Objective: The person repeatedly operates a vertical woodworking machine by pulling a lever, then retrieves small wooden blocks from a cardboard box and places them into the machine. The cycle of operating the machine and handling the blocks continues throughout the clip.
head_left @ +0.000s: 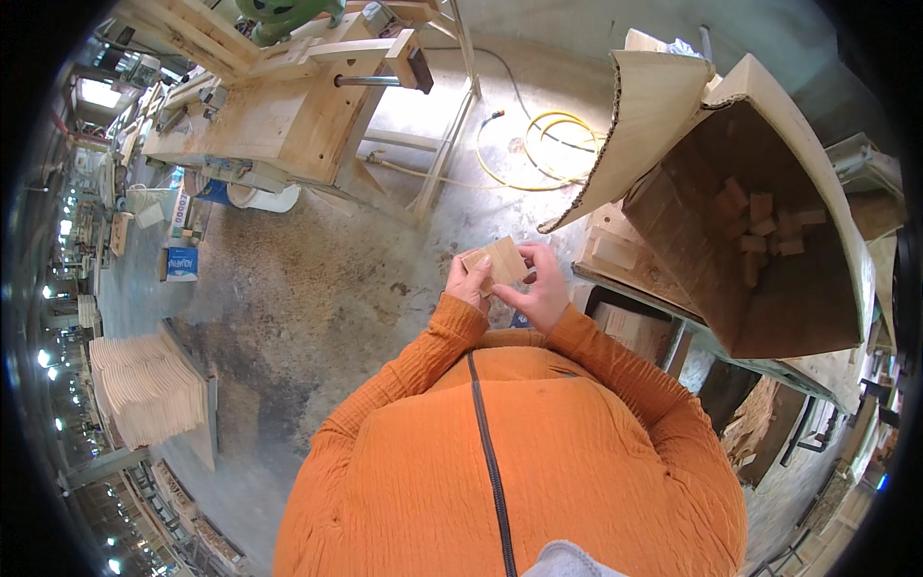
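Both my hands hold a small square wooden block in front of my chest. My left hand grips its left edge with the fingers curled. My right hand pinches its right side, thumb on top. My orange sleeves come up from the lower edge. To the right stands a large open cardboard box with several similar wooden blocks lying inside.
A wooden workbench with a clamp stands at the upper left. A yellow cable coils on the concrete floor. A stack of thin wooden boards sits at the left. Wooden offcuts lie under the box.
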The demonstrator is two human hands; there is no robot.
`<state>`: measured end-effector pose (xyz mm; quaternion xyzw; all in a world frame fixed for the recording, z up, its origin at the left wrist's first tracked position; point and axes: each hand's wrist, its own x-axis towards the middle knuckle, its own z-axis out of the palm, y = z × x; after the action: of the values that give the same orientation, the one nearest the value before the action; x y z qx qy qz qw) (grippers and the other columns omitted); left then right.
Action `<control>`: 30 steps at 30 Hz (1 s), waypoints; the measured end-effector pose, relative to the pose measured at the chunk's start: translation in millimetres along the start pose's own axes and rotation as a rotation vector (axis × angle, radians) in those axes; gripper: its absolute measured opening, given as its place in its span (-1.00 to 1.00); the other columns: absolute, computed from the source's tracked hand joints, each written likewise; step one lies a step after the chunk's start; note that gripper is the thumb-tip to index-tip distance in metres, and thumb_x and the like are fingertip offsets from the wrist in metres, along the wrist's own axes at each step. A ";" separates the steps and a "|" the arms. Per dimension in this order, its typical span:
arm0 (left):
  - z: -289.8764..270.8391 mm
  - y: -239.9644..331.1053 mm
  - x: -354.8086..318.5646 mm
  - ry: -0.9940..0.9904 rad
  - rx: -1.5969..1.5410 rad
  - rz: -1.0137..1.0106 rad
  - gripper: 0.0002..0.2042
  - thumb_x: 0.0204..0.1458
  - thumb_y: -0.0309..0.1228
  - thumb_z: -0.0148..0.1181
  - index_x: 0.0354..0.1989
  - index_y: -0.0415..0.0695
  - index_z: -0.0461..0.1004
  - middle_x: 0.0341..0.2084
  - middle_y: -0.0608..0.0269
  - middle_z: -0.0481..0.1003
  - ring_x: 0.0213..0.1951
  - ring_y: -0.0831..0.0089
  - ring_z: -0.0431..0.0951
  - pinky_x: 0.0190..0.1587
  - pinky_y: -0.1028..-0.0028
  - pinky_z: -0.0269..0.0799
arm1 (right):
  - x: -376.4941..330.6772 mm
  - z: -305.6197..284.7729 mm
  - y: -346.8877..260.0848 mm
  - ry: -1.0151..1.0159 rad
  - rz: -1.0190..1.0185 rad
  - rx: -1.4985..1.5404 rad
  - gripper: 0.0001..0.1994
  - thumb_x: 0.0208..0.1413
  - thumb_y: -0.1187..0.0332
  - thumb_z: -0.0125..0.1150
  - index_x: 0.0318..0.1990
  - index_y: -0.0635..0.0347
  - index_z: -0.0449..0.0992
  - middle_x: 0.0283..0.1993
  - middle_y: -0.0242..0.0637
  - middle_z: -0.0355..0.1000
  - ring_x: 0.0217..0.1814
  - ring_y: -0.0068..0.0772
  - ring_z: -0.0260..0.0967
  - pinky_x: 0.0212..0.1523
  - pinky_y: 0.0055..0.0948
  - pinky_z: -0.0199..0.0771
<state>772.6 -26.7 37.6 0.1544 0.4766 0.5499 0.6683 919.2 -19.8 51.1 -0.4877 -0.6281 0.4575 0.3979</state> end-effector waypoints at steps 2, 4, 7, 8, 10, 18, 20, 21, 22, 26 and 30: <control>2.3 3.2 -3.4 0.028 0.033 0.011 -0.67 0.12 -0.38 0.10 -0.01 -0.18 0.17 -0.14 0.16 0.34 -0.14 0.44 0.39 -0.12 0.43 0.42 | 3.0 3.5 -2.6 0.035 -0.127 -0.181 -0.36 -0.29 0.25 0.47 -0.04 0.31 0.28 -0.02 -0.12 0.27 -0.01 -0.24 0.27 -0.04 -0.28 0.34; 0.9 7.9 -3.9 0.065 0.103 0.081 -0.66 0.12 -0.37 0.12 -0.02 -0.20 0.18 -0.15 0.17 0.35 -0.15 0.46 0.39 -0.12 0.45 0.42 | 8.5 11.8 -8.4 0.078 -0.224 -0.297 -0.29 -0.36 0.22 0.48 -0.02 0.32 0.26 -0.02 -0.06 0.23 0.02 -0.12 0.22 0.03 -0.22 0.28; -2.1 15.6 -2.7 0.134 0.207 0.248 -0.66 0.11 -0.37 0.14 -0.03 -0.20 0.19 -0.17 0.19 0.35 -0.16 0.49 0.39 -0.12 0.48 0.41 | 20.4 25.6 -22.4 0.062 -0.227 -0.371 -0.25 -0.38 0.18 0.47 0.02 0.29 0.24 -0.01 -0.08 0.23 0.05 -0.04 0.19 0.07 -0.20 0.24; -4.9 19.6 -2.6 0.155 0.208 0.293 -0.65 0.10 -0.38 0.15 -0.03 -0.20 0.19 -0.18 0.19 0.35 -0.16 0.50 0.39 -0.13 0.49 0.41 | 24.8 31.9 -26.3 0.055 -0.231 -0.371 -0.25 -0.38 0.18 0.46 0.03 0.28 0.24 -0.01 -0.08 0.23 0.05 -0.04 0.18 0.07 -0.20 0.24; -11.3 26.2 -0.7 0.178 0.178 0.355 -0.64 0.08 -0.39 0.19 -0.04 -0.20 0.20 -0.19 0.20 0.36 -0.17 0.50 0.39 -0.14 0.51 0.41 | 35.2 44.1 -31.0 0.037 -0.249 -0.380 -0.24 -0.38 0.19 0.44 0.04 0.28 0.23 -0.01 -0.09 0.23 0.05 -0.04 0.18 0.06 -0.19 0.23; -105.2 61.8 -6.0 0.302 0.141 0.299 -0.61 -0.09 -0.36 0.37 -0.18 -0.27 0.34 -0.31 0.22 0.47 -0.31 0.50 0.46 -0.29 0.50 0.44 | 60.1 126.3 -55.8 -0.118 -0.440 -0.483 -0.22 -0.40 0.27 0.42 0.09 0.24 0.22 0.05 -0.04 0.21 0.10 0.02 0.14 0.09 -0.12 0.19; -137.7 73.9 -8.9 0.346 0.198 0.299 -0.64 -0.07 -0.42 0.33 -0.14 -0.28 0.34 -0.30 0.21 0.46 -0.29 0.48 0.46 -0.26 0.49 0.44 | 64.4 160.1 -64.1 -0.144 -0.470 -0.535 -0.22 -0.41 0.22 0.43 0.09 0.23 0.24 0.03 -0.11 0.20 0.10 0.00 0.13 0.06 -0.12 0.17; -153.7 80.0 -8.6 0.370 0.222 0.304 -0.65 -0.05 -0.44 0.31 -0.12 -0.28 0.35 -0.29 0.20 0.46 -0.28 0.48 0.46 -0.24 0.48 0.44 | 67.3 178.0 -71.1 -0.181 -0.465 -0.541 -0.21 -0.41 0.21 0.43 0.10 0.22 0.24 0.03 -0.11 0.20 0.11 -0.01 0.12 0.07 -0.13 0.15; -169.2 85.0 -8.0 0.420 0.199 0.329 -0.65 -0.06 -0.44 0.31 -0.12 -0.28 0.35 -0.30 0.21 0.46 -0.29 0.48 0.47 -0.27 0.49 0.43 | 71.5 194.9 -80.8 -0.221 -0.470 -0.578 -0.20 -0.42 0.19 0.43 0.10 0.21 0.24 0.03 -0.12 0.20 0.11 -0.03 0.12 0.08 -0.13 0.14; -240.7 126.5 -13.6 0.558 0.147 0.340 -0.64 -0.07 -0.42 0.32 -0.13 -0.27 0.35 -0.32 0.22 0.46 -0.34 0.49 0.47 -0.36 0.51 0.42 | 90.0 282.8 -105.6 -0.353 -0.588 -0.603 -0.19 -0.43 0.19 0.44 0.10 0.22 0.25 0.03 -0.11 0.22 0.11 -0.02 0.14 0.11 -0.11 0.12; -293.9 188.8 -52.0 0.560 -0.084 0.355 -0.61 -0.08 -0.42 0.35 -0.15 -0.30 0.32 -0.33 0.19 0.44 -0.34 0.48 0.47 -0.34 0.55 0.41 | 102.9 368.3 -137.6 -0.460 -0.687 -0.531 -0.20 -0.44 0.18 0.45 0.08 0.22 0.27 0.01 -0.12 0.25 0.09 -0.05 0.16 0.11 -0.12 0.14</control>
<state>427.6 -100.4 53.5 0.0503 0.5844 0.6980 0.4108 515.2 -2.5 91.6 -0.2232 -0.9193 0.2197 0.2384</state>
